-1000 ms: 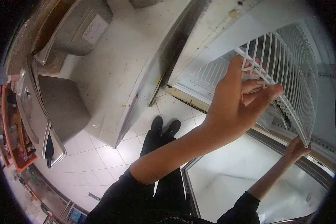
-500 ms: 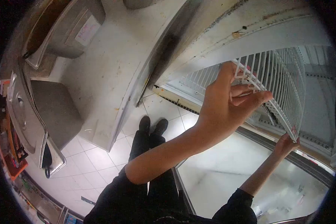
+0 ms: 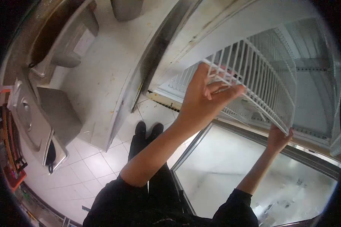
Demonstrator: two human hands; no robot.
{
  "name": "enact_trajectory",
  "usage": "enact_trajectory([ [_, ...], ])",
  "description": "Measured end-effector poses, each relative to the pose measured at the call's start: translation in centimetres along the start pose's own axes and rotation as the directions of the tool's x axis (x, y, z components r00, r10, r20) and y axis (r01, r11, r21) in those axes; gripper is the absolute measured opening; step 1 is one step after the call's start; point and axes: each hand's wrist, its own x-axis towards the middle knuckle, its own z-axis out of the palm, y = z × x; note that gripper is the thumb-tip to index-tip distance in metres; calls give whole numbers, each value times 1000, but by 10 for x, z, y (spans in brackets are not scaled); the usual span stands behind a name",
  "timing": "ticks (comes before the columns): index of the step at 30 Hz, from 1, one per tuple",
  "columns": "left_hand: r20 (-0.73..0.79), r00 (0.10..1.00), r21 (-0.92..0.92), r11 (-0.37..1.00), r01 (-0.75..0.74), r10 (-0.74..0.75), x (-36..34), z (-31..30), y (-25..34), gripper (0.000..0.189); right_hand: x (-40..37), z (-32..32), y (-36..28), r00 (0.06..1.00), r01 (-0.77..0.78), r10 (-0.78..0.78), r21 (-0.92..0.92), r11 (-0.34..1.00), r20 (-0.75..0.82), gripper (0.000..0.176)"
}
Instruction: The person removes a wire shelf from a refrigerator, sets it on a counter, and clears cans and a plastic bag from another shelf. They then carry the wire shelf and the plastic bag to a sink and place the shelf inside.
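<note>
One wire shelf (image 3: 259,72) slants lengthwise from left hand (image 3: 206,90) to right hand (image 3: 279,140).

We reach forward and rightward with both arms. Our left arm (image 3: 159,151) slants across us, the left hand (image 3: 204,94) gripping with thumb stretched out; our right arm (image 3: 258,170) angles outward, the right hand (image 3: 279,139) closed in a grip.

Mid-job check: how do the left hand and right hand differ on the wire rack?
The left hand grips nearer the edge's upper end in the picture; the right hand holds its lower corner. The left hand looks larger in view, the right hand smaller. Both are bare and hold the same wire rack.
</note>
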Motion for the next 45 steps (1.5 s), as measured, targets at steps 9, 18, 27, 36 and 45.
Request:
enact_trajectory([
  [9,-139,962,-390,906,166,-236,10,37,13,53,-7,34,6,974,-161,70,441,883,215,71],
  [18,-117,973,-297,942,155,-197,6,39,9,53,-8,29,11,990,-103,48,434,895,136,74],
  [27,-150,961,-276,943,185,-233,6,43,10,51,-9,32,5,988,-97,47,356,930,148,68],
  [36,-139,960,-194,957,215,-244,9,49,7,47,-6,40,-4,993,-110,85,400,910,80,70],
  [45,-309,585,739,198,644,-750,-18,82,83,29,-7,29,-4,988,-152,139,415,897,60,68],
])
